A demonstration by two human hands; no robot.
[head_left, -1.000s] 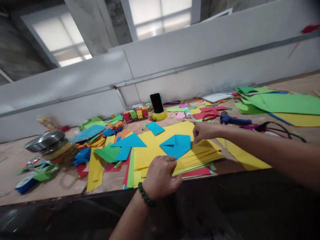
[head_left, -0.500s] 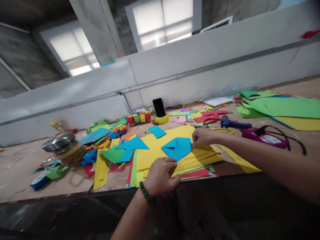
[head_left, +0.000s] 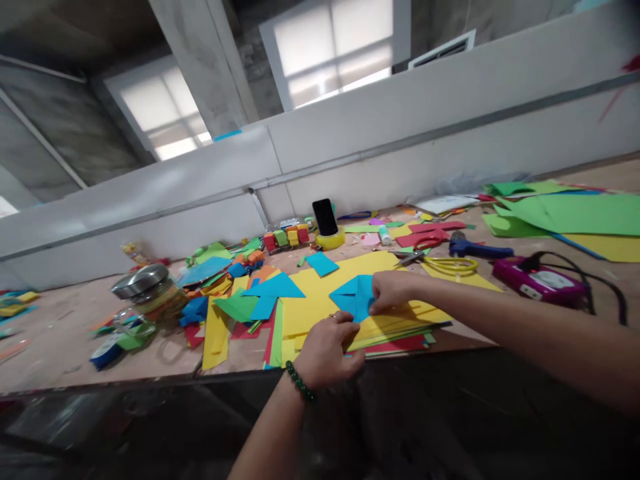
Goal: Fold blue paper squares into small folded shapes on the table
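A folded piece of blue paper (head_left: 356,293) lies on a stack of yellow paper sheets (head_left: 305,317). My right hand (head_left: 393,290) is closed on its right side, pinching a flap that is turned in toward the middle. At the paper's near edge rests my left hand (head_left: 330,347), its fingers laid on the sheets and the thumb apart. A green bead bracelet (head_left: 299,381) circles that wrist. Just left of the folded piece are a blue paper triangle (head_left: 277,285) and, farther back, a small blue rectangle (head_left: 321,264).
Yellow-handled scissors (head_left: 453,265) and a blue-handled tool (head_left: 480,249) lie right of the stack, near a purple device (head_left: 543,283). A lidded glass jar (head_left: 155,300) stands left. Behind, a phone (head_left: 325,217) sits on a yellow holder (head_left: 330,239).
My right hand has moved left, bringing the right side of the blue paper inward. The left hand stays at the near edge. The whole view has shifted slightly.
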